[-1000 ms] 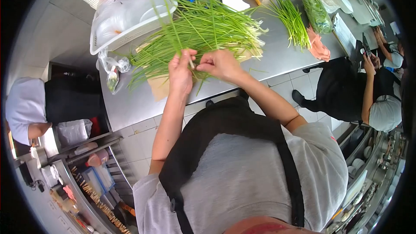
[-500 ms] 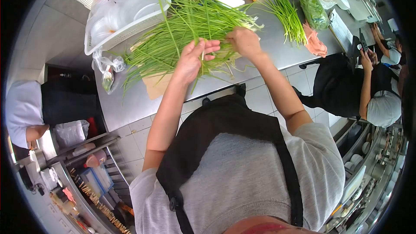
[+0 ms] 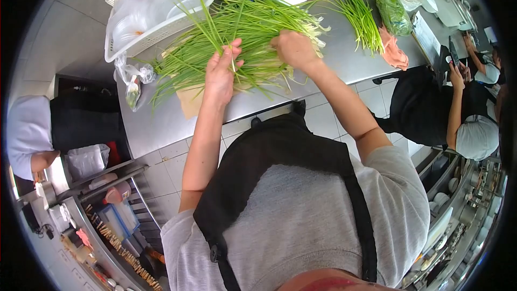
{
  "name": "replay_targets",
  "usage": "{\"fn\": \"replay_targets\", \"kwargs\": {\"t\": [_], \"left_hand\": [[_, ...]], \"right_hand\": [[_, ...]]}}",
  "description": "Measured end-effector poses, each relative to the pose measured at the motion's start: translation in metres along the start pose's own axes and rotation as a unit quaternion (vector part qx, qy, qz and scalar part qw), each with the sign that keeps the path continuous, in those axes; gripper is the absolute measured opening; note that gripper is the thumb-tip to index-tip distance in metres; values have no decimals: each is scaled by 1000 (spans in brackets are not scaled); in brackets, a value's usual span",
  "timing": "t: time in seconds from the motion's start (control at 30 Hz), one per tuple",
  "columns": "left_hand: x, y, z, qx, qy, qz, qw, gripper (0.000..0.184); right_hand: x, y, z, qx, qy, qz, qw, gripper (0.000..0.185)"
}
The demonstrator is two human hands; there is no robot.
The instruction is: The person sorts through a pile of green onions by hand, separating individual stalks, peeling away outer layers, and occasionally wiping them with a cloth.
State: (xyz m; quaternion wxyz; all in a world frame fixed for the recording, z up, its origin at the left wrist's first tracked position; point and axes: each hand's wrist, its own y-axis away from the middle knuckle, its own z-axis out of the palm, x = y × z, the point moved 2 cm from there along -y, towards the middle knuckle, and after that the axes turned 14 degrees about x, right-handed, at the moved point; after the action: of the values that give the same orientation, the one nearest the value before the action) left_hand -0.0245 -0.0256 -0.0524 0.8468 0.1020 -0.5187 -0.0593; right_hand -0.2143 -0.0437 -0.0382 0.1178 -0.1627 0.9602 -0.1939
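A big loose pile of thin spring onions (image 3: pixel 250 24) covers the middle of the steel counter, white ends towards the right. My left hand (image 3: pixel 222 71) is closed on a few spring onion stalks at the pile's near side; their green tops lean up and left. My right hand (image 3: pixel 296 49) bends down over the pale ends, fingers pinched together. Its fingertips are partly hidden, so what they grip is unclear. Brown cardboard (image 3: pixel 189 101) shows under the pile. A neater bunch of spring onions (image 3: pixel 360 21) lies to the right, apart from both hands.
A white basket (image 3: pixel 167 32) of plastic lids stands at the left, with a plastic bag (image 3: pixel 131 87) in front. Rightward lie a pink cloth (image 3: pixel 393 51), bagged greens (image 3: pixel 391 9) and a clipboard (image 3: pixel 426 37). Other people stand at both sides.
My left hand has moved left and a little away from my right hand, carrying its stalks. My right hand has shifted slightly left and now reaches into the pile.
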Motion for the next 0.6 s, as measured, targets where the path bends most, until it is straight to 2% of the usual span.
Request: {"fn": "replay_targets", "kwargs": {"t": [0.1, 0.2, 0.37, 0.6], "left_hand": [[0, 5, 0, -7, -14, -12, 1000, 16], [-3, 7, 0, -5, -30, -12, 999, 16], [-12, 8, 1, -3, -42, -23, 999, 16], [-12, 11, 1, 29, -11, -14, 999, 17]], "right_hand": [[-1, -2, 6, 0, 41, 44, 998, 19], [-1, -2, 11, 1, 58, 21, 998, 20], [-3, 1, 3, 21, 5, 15, 1000, 15], [-3, -2, 7, 26, 27, -2, 999, 14]]}}
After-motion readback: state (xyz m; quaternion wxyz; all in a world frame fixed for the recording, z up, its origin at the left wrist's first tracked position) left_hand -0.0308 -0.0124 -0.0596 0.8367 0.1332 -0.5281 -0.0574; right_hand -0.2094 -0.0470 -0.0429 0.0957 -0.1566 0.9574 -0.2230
